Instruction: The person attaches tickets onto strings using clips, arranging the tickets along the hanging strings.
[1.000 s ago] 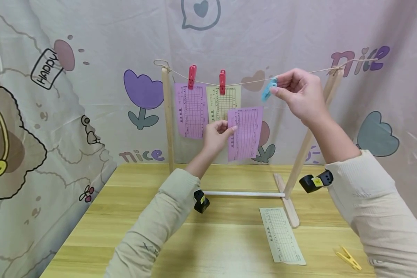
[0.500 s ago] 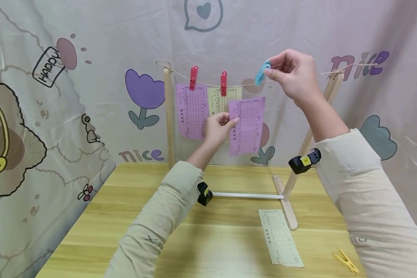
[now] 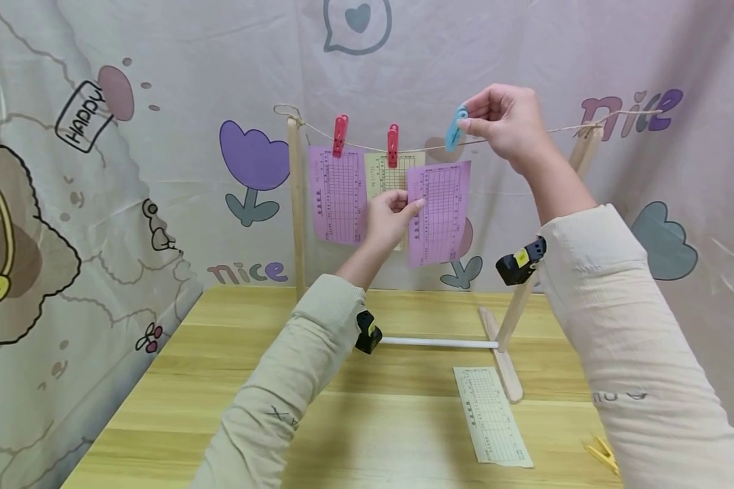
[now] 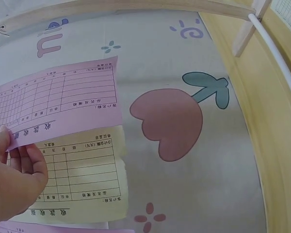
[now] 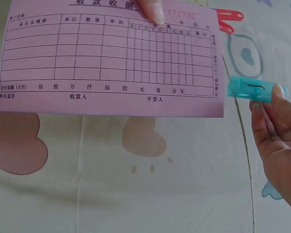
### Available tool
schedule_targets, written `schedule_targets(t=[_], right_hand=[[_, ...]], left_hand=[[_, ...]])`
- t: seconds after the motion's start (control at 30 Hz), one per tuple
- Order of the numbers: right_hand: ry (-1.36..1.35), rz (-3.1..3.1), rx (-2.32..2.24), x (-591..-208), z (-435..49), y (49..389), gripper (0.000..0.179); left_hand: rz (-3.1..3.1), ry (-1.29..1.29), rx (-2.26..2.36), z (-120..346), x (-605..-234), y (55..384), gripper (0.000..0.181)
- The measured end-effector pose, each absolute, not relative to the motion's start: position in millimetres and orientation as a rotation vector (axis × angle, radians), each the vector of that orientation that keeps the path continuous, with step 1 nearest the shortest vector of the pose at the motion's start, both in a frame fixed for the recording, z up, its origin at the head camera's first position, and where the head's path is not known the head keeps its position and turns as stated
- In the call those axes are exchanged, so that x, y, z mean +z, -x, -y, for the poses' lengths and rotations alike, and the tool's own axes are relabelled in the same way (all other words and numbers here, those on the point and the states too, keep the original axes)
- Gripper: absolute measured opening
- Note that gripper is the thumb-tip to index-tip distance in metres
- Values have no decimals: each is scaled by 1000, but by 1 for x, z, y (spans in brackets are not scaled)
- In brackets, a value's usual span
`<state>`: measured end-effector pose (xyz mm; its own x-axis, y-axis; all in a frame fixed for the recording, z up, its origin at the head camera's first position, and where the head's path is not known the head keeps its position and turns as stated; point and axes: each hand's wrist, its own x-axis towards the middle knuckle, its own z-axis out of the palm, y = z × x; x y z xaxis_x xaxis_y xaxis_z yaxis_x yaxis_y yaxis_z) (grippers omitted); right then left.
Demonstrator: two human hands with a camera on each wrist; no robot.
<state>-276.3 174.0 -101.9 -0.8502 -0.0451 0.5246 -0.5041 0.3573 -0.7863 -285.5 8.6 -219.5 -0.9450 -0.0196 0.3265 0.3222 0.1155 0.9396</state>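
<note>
My left hand [image 3: 388, 217] pinches a pink receipt sheet [image 3: 443, 217] by its left edge, just below the string [image 3: 428, 148]. In the right wrist view that pink sheet [image 5: 111, 63] hangs beside a blue clothespin [image 5: 250, 89]. My right hand [image 3: 510, 125] pinches the same clothespin [image 3: 456, 129] between thumb and fingers, with its lower end at the string. Two red clothespins [image 3: 340, 136] fix another pink sheet [image 3: 336, 197] and a yellow sheet [image 3: 376, 173] to the string. The held sheet partly covers the yellow one.
Wooden posts [image 3: 296, 217] carry the string, with a white rod [image 3: 437, 343] low between them. A pale receipt sheet [image 3: 492, 418] lies on the wooden table [image 3: 177, 394]. Near the right sleeve lies a yellow clothespin [image 3: 601, 454], partly hidden. A printed cloth [image 3: 495, 54] hangs behind.
The left hand has lifted the pink sheet toward the string. My right hand has moved left and up, bringing the blue clothespin to the string.
</note>
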Motion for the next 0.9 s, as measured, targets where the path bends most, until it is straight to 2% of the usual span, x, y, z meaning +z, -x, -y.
schedule_targets(t=[0.17,0.53,0.9], right_hand=[[-463,2278,1467,-106,-173,281,7],[-429,2272,1449,-107,-173,283,5],[-459,2352,1314,-108,-171,283,13]], left_hand=[[2183,259,-1862,-10,-217,287,21],[2231,188,-1820,-12,-212,287,22],[2194,189,-1825,-11,-207,291,21]])
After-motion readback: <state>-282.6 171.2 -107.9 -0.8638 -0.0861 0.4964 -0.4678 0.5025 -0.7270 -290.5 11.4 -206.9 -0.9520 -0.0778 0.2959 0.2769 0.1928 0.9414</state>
